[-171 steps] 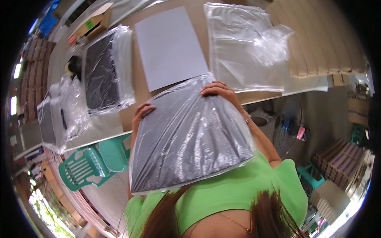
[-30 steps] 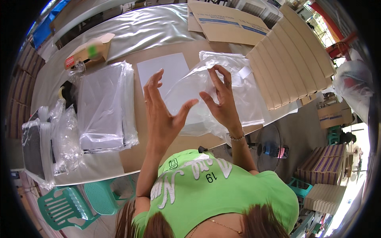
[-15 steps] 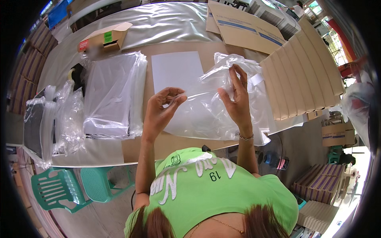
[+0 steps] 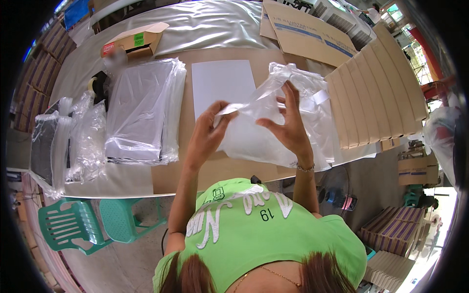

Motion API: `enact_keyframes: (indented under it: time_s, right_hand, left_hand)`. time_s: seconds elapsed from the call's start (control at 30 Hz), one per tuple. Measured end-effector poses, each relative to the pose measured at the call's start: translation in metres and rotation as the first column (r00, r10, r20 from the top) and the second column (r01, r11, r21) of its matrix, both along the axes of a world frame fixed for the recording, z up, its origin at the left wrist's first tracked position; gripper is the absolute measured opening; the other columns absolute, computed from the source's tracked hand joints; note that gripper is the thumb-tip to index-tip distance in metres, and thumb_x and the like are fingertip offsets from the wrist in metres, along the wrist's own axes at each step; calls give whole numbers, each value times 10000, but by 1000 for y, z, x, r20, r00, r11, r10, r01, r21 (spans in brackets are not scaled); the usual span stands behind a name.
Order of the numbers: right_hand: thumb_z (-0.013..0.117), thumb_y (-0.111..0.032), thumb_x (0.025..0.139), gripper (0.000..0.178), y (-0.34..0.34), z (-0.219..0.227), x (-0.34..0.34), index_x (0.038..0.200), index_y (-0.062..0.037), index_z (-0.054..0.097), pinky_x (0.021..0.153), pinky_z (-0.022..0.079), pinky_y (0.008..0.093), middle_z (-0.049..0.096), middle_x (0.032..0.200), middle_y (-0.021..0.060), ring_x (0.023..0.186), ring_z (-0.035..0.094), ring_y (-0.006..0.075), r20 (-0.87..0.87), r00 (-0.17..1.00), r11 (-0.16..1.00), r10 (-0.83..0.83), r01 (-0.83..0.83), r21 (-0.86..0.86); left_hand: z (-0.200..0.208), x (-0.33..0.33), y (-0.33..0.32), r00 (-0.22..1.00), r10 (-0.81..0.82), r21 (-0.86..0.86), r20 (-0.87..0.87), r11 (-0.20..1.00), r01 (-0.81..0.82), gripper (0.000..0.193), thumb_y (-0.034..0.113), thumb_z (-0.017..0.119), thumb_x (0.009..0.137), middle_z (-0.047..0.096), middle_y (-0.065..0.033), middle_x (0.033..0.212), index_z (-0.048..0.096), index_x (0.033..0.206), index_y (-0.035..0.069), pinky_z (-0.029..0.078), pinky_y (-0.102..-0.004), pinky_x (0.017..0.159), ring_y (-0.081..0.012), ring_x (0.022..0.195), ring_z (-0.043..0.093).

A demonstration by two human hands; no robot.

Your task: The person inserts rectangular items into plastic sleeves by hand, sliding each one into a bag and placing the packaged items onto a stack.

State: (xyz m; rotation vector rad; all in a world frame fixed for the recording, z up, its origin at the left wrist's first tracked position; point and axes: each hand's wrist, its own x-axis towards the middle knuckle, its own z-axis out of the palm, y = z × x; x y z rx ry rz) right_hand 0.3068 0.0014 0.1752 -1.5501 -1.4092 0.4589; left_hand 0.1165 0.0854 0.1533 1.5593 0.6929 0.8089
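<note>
My left hand [image 4: 207, 136] pinches the edge of a clear plastic bag [image 4: 256, 141] between thumb and fingers. The bag spreads from there toward the right, its near part draped over the tabletop. Over its right side hovers my right hand [image 4: 293, 129], thumb and fingers apart; whether it touches the film is hard to make out. More clear plastic bags [image 4: 320, 119] lie in a loose pile beneath and beyond that hand. A white sheet [image 4: 222, 80] lies flat behind the bag, on brown board.
A stack of plastic-wrapped sheets [image 4: 139, 105] sits left, beside bagged items [image 4: 88, 139] and a tape roll [image 4: 92, 84]. An open carton [image 4: 146, 41] stands far left. Upright cardboard pieces [image 4: 376, 97] border the right; flat cardboard [image 4: 312, 34] lies behind. Green chairs [image 4: 73, 224] stand below the table's edge.
The bag's edge at my left hand has lifted and gathered into a fold. My left hand has shifted slightly right; my right thumb has moved left, away from its fingers.
</note>
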Motion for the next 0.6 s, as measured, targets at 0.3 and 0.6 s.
enact_keyframes:
  time_s: [0.3, 0.6]
  right_hand:
    - [579, -19, 854, 294, 33, -26, -16, 1132, 29, 497, 647, 483, 211, 551, 992, 51, 803, 581, 85, -537, 842, 988, 52, 35, 151]
    - [564, 23, 862, 247, 23, -49, 43, 1103, -21, 536, 789, 555, 307, 583, 1067, 57, 909, 607, 140, -685, 727, 945, 38, 196, 261]
  left_hand:
    - [-24, 60, -46, 945, 103, -154, 310, 986, -57, 643, 196, 707, 810, 546, -97, 1009, 260, 1227, -3, 468, -263, 792, -149, 903, 554]
    - [-55, 23, -16, 1000, 11, -109, 9, 994, -10, 236, 113, 597, 849, 647, -56, 868, 585, 1036, -31, 474, -251, 683, -107, 805, 603]
